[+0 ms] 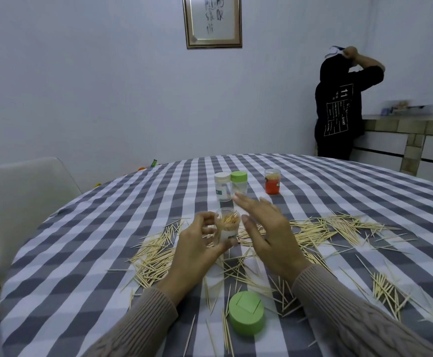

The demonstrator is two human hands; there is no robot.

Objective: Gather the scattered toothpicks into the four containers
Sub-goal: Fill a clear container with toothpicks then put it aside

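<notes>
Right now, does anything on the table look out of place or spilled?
Yes. Toothpicks lie strewn across the checked tablecloth, and a green lid sits loose near the front edge. Its likely jar, the open container of toothpicks, is gripped in the left hand.

Grey-and-white checks across the tablecloth (107, 253), strewn with pale yellow-tan toothpicks (313, 230). Light green on the loose lid (246, 316) lying near the front edge and on the cap of one clear jar (239, 185), off-white on the cap of the clear jar beside it (222, 186), red-orange over the lower part of a third jar (272, 185), and clear plastic with a white label on the open jar (227, 228) packed with tan sticks. Ribbed beige-brown knit on both sleeves (143, 328), pale bluish white on the wall (81, 86), gold-brown on the picture frame (187, 21) around black brushstrokes on white, off-white on the chair (22, 191), black with white print on the top of the person standing behind (339, 109).
</notes>
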